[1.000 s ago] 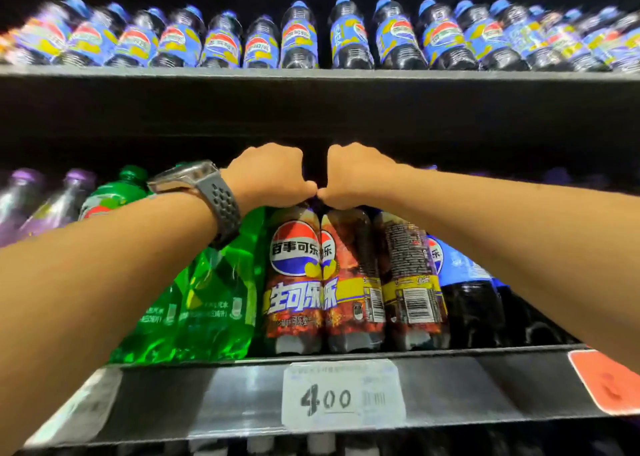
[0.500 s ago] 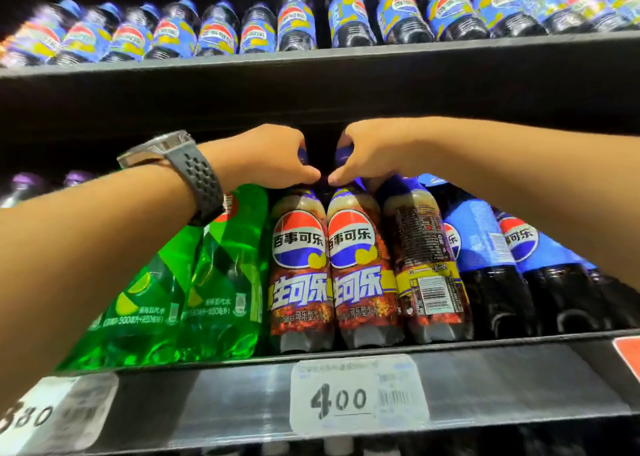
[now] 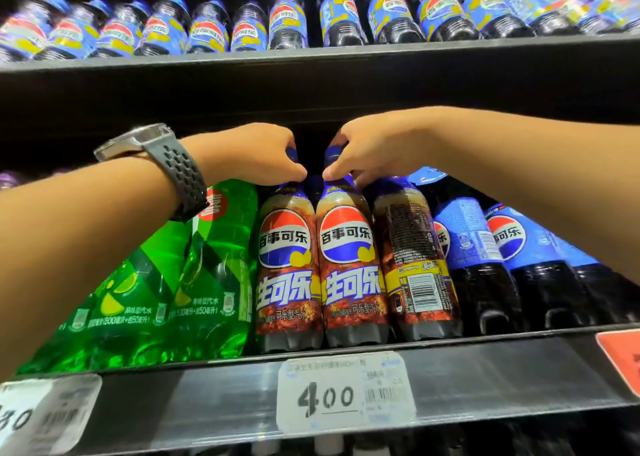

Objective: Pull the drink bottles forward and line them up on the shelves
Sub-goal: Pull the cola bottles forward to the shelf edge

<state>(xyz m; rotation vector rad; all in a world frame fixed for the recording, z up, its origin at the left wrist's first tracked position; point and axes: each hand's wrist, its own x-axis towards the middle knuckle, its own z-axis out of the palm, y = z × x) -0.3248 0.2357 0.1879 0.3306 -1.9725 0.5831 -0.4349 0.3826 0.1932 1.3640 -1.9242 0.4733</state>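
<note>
Shelf (image 3: 207,379) above the tag (image 3: 346,391) carries 2 upright, touching colas: left hand (image 3: 256,154) pinches the left cola (image 3: 285,265) by its cap from above, right hand (image 3: 367,154) the right cola (image 3: 349,265) likewise.

This is a shop. Rows of the same drink bottles (image 3: 287,22) fill the dark shelves (image 3: 207,400) at 12 o'clock and in the middle. A white price tag (image 3: 346,391) reading 4.00 sits on the shelf edge at 6 o'clock, and a second tag (image 3: 45,417) at 8 o'clock.
</note>
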